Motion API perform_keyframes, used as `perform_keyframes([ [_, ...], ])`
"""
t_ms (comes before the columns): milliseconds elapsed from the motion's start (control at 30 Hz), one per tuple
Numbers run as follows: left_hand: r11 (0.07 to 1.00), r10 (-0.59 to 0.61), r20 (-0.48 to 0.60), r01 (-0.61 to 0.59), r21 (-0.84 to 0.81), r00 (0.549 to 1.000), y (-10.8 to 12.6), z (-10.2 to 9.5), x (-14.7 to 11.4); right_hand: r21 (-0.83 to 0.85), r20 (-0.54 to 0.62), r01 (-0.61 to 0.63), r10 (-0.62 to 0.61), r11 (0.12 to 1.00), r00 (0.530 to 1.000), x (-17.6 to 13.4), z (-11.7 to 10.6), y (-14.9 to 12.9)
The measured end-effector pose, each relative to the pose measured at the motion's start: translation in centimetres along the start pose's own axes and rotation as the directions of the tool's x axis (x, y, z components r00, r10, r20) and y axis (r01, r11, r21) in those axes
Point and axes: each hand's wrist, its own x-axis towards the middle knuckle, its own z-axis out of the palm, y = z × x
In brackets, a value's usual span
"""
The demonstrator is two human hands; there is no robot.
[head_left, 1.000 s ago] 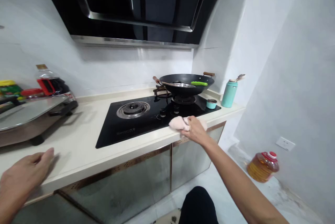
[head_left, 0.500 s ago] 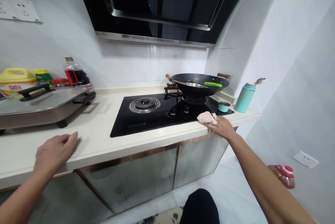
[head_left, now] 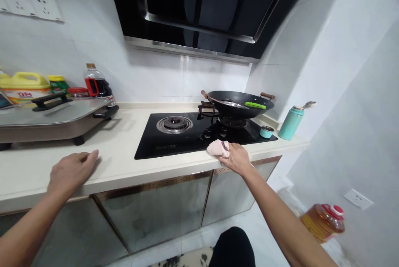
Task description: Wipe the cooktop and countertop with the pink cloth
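Observation:
A folded pale pink cloth (head_left: pixel 216 148) is gripped by my right hand (head_left: pixel 237 158). It presses on the front edge of the black glass cooktop (head_left: pixel 183 144) and the pale counter strip before it. My left hand (head_left: pixel 72 170) rests on the white countertop (head_left: pixel 116 152), left of the cooktop. It holds nothing; its thumb stands apart, while the other fingers are partly hidden. On the right burner sits a black wok (head_left: pixel 235 109) with a green-handled utensil (head_left: pixel 255 105) inside. A small turquoise cup (head_left: pixel 267 132) stands at the cooktop's right corner.
A turquoise flask (head_left: pixel 291 123) with its lid up stands at the counter's right end. An electric pan (head_left: pixel 52 129) with a glass lid sits at left, bottles behind it. The range hood (head_left: pixel 199 5) hangs overhead. An oil jug (head_left: pixel 322 221) is low on the right.
My right hand has slid the cloth leftward along the cooktop's front edge. My left hand stays on the counter. The view has shifted slightly, showing more of the oil jug.

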Motion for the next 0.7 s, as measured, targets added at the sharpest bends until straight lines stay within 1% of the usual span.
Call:
perform_keyframes([
  [167,1.000,-0.019,0.015,0.019,-0.004,1.000,0.0,0.1,0.1,0.038,0.025,0.006,-0.007,0.999,1.000,0.1,-1.0,-5.0],
  [333,1.000,-0.022,0.000,0.022,-0.010,1.000,0.2,-0.1,-0.1,0.051,0.017,0.010,-0.011,0.999,1.000,0.2,-1.0,-8.5],
  [433,1.000,-0.026,0.003,0.026,-0.001,1.000,0.4,-0.3,-0.3,0.087,0.029,0.053,-0.056,0.995,0.998,0.3,-0.9,-10.8],
  [567,1.000,-0.017,-0.004,0.017,-0.013,1.000,0.6,-0.5,-0.5,0.186,0.047,0.121,-0.132,0.975,0.990,0.6,-1.0,-14.9],
  [700,0.998,0.001,-0.039,-0.003,-0.056,0.999,0.7,-0.7,-1.0,0.270,0.066,0.136,-0.160,0.953,0.985,0.8,-1.0,-18.4],
])
